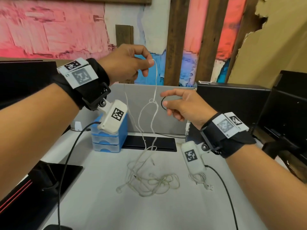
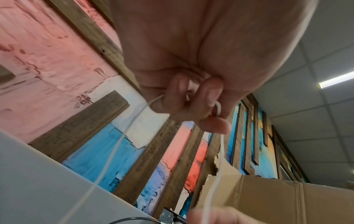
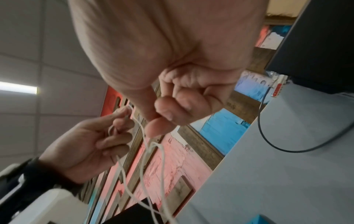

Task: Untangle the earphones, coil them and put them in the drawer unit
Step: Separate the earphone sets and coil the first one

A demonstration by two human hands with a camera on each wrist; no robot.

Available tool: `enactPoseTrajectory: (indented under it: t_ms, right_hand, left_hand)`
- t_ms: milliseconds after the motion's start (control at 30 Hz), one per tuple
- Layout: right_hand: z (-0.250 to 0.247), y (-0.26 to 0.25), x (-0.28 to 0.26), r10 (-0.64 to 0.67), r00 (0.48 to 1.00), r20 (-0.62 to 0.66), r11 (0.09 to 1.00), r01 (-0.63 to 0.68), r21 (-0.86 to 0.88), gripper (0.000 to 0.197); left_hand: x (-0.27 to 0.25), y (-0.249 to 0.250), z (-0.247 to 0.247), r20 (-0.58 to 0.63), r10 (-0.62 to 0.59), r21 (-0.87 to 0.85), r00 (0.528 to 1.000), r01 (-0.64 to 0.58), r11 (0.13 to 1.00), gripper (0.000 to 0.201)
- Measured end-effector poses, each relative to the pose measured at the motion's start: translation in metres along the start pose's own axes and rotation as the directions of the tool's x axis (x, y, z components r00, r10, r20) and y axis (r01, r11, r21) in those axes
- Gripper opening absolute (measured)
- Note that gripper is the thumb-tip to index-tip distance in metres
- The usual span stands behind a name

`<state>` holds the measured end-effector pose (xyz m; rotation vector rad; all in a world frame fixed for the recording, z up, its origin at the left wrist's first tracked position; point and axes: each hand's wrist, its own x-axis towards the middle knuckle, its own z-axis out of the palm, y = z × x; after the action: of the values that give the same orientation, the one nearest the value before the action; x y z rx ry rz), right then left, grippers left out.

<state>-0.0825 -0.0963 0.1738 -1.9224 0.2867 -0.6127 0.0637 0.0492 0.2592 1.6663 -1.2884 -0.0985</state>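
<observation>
While left hand [image 1: 126, 63] pinches earphones [image 1: 154, 113] — one knot [image 1: 152, 100], one drawer unit [image 1: 108, 138].

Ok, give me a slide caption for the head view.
Left hand lifts the knotted white earphone cable; right hand reaches toward the knot.

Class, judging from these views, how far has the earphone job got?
Done: one small coiled set seems to lie on the table. In hand: the left hand pinches a lifted cord, knot near the right hand. Left: the tangle, coiling, and the shut drawer unit.
</observation>
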Motion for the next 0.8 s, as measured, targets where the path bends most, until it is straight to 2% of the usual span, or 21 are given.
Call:
enactPoseTrajectory:
  t_ms: [100,200,267,367,433,533,600,800]
  right_hand:
    - [0.012,-0.004,0.005,0.019,1.0,0.016,0.999,-0.019,-0.034,0.018]
    - [0.021,-0.004,0.006,-0.014,1.0,-0.01,0.997,0.013,-0.08,0.013]
    - [0.025,-0.001,0.009,-0.032,0.997,-0.069,0.994,0.025,-0.106,0.011]
    - [0.026,0.009,0.018,-0.05,0.979,-0.199,0.989,0.021,-0.144,0.025]
    - [0.027,0.013,0.019,-0.036,0.985,-0.17,0.982,0.004,-0.19,0.028]
    - [0.033,0.015,0.019,-0.045,0.994,-0.096,0.981,0.026,-0.194,0.013]
    - [0.034,0.015,0.019,-0.066,0.993,-0.102,0.986,0.049,-0.161,0.015]
    - [0.006,0.008,0.01,0.026,0.997,-0.078,0.994,-0.034,-0.104,0.016]
  left_hand:
    - [0.0,0.0,0.003,0.015,-0.016,-0.015,1.0,0.016,1.0,0.013]
    - [-0.001,-0.003,0.005,0.028,-0.027,-0.036,0.999,0.028,0.999,0.015]
    - [-0.003,-0.006,0.005,0.036,-0.033,-0.048,0.999,0.035,0.998,0.016]
    - [-0.005,-0.01,0.004,0.04,-0.042,-0.053,0.998,0.044,0.998,0.015]
    - [-0.007,-0.01,0.003,0.04,-0.038,-0.055,0.998,0.04,0.998,0.014]
    - [-0.009,-0.011,-0.001,0.032,-0.026,-0.071,0.999,0.028,0.997,0.015]
    - [-0.011,-0.013,-0.003,0.02,-0.018,-0.082,1.0,0.019,0.996,0.016]
    - [-0.024,-0.044,-0.025,-0.124,-0.052,-0.235,0.991,0.021,0.972,0.02]
